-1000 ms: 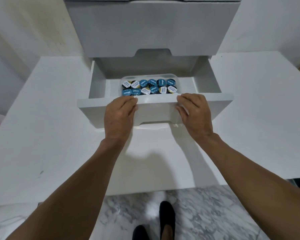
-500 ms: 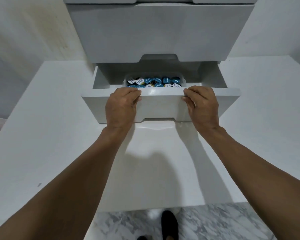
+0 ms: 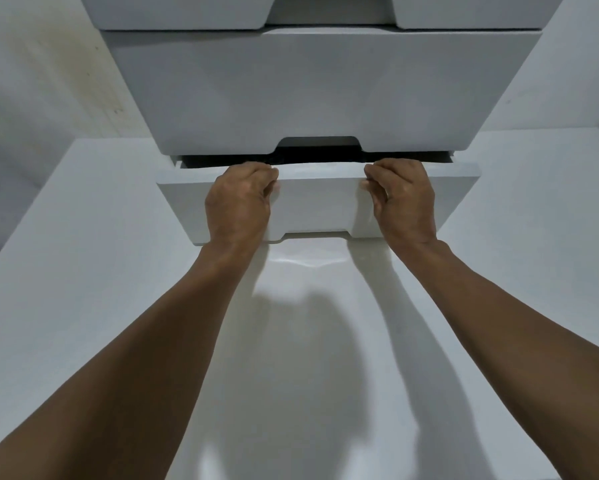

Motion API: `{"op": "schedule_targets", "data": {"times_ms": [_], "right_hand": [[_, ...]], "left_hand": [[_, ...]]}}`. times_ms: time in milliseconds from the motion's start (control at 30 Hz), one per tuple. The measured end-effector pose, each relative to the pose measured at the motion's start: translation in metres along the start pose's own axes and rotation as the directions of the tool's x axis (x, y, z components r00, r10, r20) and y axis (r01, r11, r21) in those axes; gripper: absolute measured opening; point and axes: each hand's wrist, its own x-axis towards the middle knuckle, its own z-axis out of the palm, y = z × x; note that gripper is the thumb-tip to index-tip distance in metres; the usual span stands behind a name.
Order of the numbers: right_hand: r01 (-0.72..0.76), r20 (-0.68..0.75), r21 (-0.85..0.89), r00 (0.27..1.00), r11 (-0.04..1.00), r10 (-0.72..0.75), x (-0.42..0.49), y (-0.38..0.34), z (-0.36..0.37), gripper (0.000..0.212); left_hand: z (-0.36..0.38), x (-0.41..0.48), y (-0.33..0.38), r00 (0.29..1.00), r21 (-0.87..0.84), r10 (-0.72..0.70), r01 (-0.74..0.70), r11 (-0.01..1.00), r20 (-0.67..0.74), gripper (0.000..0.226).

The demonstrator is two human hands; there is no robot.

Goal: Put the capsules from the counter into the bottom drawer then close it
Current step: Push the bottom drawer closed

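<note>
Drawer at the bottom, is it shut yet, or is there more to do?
Nearly. Done, it seems: no capsules show on the counter. In hand: the left hand and right hand grip the top edge of the bottom drawer, fingers curled over it. Left: a dark gap shows under the drawer above, so it needs a last push in.

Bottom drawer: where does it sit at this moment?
In the head view the bottom drawer is centre frame, just under the larger drawer, sticking out slightly above the white counter. The left hand and right hand grip its front's top edge.
</note>
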Motion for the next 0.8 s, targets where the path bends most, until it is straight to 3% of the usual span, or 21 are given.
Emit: {"op": "schedule_targets", "data": {"times_ms": [167, 233, 367, 467, 600, 800], "right_hand": [[-0.001, 0.046, 0.005, 0.999, 1.0, 0.001, 0.01, 0.004, 0.003, 0.017], [-0.025, 0.07, -0.001, 0.997, 1.0, 0.025, 0.01, 0.006, 0.0, 0.032], [0.026, 0.167, -0.145, 0.986, 0.989, -0.002, 0.012, 0.01, -0.006, 0.088], [0.038, 0.239, -0.231, 0.971, 0.972, 0.019, 0.017, 0.013, -0.005, 0.107], [0.046, 0.23, -0.283, 0.973, 0.958, 0.021, 0.022, 0.022, 0.001, 0.113], [0.015, 0.151, -0.305, 0.988, 0.952, 0.033, 0.024, 0.023, 0.018, 0.105]], "left_hand": [[0.003, 0.009, -0.001, 1.0, 0.008, 0.004, -0.004, 1.0, 0.002, 0.019], [0.0, 0.008, -0.001, 1.0, 0.005, 0.016, -0.016, 1.0, -0.001, 0.028], [-0.006, 0.006, -0.004, 0.997, 0.125, 0.079, -0.082, 0.989, 0.025, 0.084], [-0.008, 0.012, -0.008, 0.997, 0.222, 0.021, -0.039, 0.974, 0.08, 0.109], [-0.006, 0.022, -0.015, 0.996, 0.229, 0.011, -0.03, 0.973, 0.084, 0.12], [0.012, 0.032, -0.021, 0.999, 0.295, 0.015, -0.022, 0.955, 0.028, 0.117]]}}
